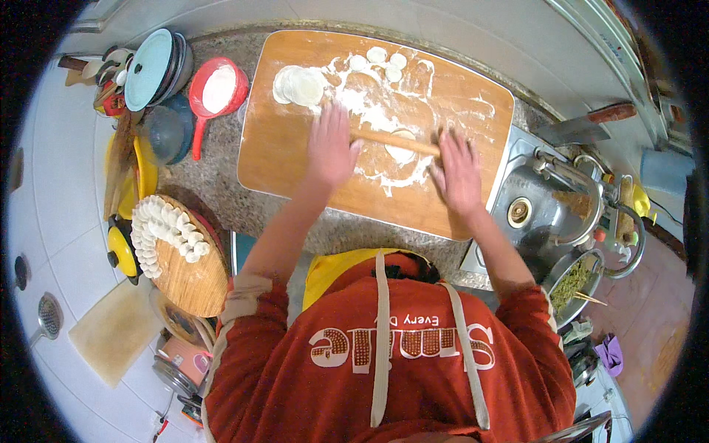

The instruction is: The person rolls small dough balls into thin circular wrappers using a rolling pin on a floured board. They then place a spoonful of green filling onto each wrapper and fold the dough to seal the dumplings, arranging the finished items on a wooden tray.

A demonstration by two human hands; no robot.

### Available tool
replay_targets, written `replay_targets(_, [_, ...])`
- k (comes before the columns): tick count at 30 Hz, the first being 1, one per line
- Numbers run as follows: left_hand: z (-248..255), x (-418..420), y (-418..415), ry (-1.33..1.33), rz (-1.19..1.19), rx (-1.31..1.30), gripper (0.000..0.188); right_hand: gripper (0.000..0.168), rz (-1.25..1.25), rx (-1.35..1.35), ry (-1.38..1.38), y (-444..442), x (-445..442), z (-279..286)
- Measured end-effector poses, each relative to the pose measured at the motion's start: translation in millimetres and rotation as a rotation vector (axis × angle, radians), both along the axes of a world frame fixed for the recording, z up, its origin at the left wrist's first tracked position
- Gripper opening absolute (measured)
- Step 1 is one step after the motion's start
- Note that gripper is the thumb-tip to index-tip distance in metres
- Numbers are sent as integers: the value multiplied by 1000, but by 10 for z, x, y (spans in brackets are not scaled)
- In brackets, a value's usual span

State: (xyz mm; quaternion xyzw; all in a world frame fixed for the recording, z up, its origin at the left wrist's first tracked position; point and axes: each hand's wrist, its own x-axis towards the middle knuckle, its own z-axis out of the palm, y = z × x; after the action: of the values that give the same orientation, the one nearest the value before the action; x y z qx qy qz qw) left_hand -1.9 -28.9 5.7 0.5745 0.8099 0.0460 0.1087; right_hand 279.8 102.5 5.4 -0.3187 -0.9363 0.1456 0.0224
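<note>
A wooden rolling pin (382,138) lies across a round piece of dough (403,154) on a floured wooden board (277,149). Over the pin's left end rests my left hand (331,145), palm down and slightly blurred. My right hand (461,174) covers the other end, fingers pointing away from me. The dough shows on both sides of the pin. Just beyond my left hand is a stack of thin round wrappers (302,87). Several small flattened dough pieces (376,55) sit near the board's far edge, beside scattered flour (360,102).
At left are a red handled sieve (238,91) of flour, a light blue lid (148,69) on stacked pots, and a round wooden board (191,282) bearing rows of dumplings (183,232). A sink (504,232), a cleaver (581,133) and a bowl of green filling (573,282) are at right.
</note>
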Motion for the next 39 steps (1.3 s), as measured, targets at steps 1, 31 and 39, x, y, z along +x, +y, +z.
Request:
replay_targets(1, [18, 24, -116, -22, -6, -1, 79, 81, 31, -32, 4, -116, 116, 7])
replay_targets(31, [-14, 64, 3, -46, 132, 106, 83, 83, -15, 100, -16, 205, -207, 107])
replay_targets(39, [-38, 207, -379, 3, 42, 24, 80, 83, 34, -43, -66, -204, 171, 35])
